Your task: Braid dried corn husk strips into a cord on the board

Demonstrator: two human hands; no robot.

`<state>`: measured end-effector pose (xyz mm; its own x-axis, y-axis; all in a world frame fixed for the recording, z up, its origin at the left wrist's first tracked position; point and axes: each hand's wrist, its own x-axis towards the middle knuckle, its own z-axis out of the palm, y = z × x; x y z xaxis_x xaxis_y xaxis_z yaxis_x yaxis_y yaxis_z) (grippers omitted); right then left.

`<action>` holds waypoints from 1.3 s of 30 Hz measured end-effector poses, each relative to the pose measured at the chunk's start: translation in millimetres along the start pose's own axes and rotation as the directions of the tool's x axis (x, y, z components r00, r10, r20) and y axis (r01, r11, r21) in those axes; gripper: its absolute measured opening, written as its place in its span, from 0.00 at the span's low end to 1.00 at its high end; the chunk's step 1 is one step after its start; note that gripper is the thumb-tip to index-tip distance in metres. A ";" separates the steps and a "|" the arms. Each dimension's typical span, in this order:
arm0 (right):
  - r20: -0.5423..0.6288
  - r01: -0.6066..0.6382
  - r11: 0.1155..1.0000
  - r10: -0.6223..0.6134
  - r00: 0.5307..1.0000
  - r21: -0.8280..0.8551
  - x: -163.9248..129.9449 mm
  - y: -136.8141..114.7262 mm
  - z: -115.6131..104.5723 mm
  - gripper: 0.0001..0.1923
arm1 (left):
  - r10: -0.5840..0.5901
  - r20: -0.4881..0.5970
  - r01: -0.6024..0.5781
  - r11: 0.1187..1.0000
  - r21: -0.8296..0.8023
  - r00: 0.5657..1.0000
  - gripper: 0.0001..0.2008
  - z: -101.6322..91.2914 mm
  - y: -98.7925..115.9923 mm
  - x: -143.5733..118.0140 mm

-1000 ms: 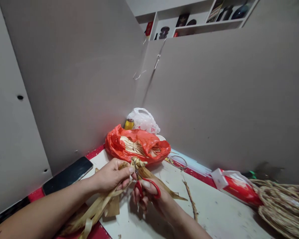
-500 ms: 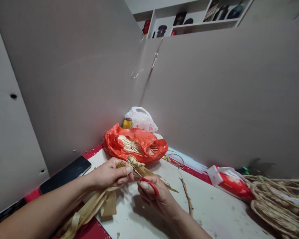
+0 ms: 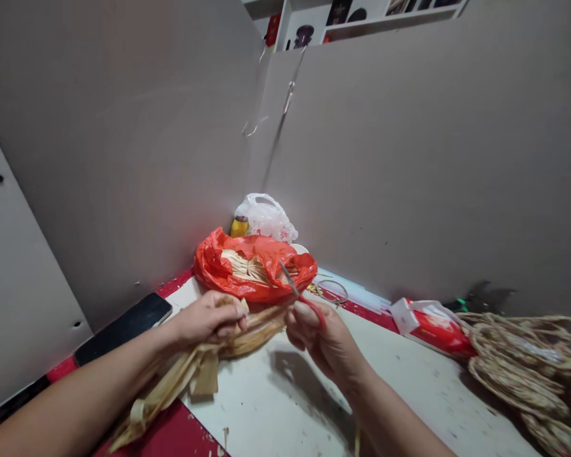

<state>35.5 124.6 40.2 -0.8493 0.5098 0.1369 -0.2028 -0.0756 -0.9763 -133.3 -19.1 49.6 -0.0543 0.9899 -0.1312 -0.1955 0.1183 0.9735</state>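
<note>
My left hand (image 3: 214, 320) is closed around strips of dried husk (image 3: 204, 377), pale tan and flat, which trail down towards the lower left. A brownish length of the same husk (image 3: 257, 330) stretches from my left hand across to the right one. My right hand (image 3: 321, 333) has its fingers through the red handles of a pair of scissors (image 3: 292, 279). The blades point up and left, in front of a red plastic bag (image 3: 209, 270), and look closed. Whether my right fingers also touch the husk is unclear.
Bundled pale husk (image 3: 247, 266) lies inside the red bag. Behind it stand a white plastic bag (image 3: 269, 219) and a yellow jar (image 3: 239, 226). A phone (image 3: 124, 327) lies left, a tissue pack (image 3: 433, 327) and coiled rope (image 3: 518, 362) right. Grey panels surround the white board (image 3: 261, 406).
My right hand has drawn the scissors up and right, away from the husk end at my left fingers. The blades no longer touch it. The view has tilted down slightly.
</note>
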 end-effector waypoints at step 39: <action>0.269 0.458 0.409 -0.442 0.856 -0.789 -1.2 -23.3 -19.8 0.07 | 0.024 -0.210 -0.060 0.984 -0.166 0.977 0.20 -17.9 -5.3 17.6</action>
<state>50.9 142.7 59.5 -0.7684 0.2397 0.5933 -0.0874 0.8792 -0.4684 -150.8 -3.7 38.8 -0.2634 0.9539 -0.1440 -0.3519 0.0440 0.9350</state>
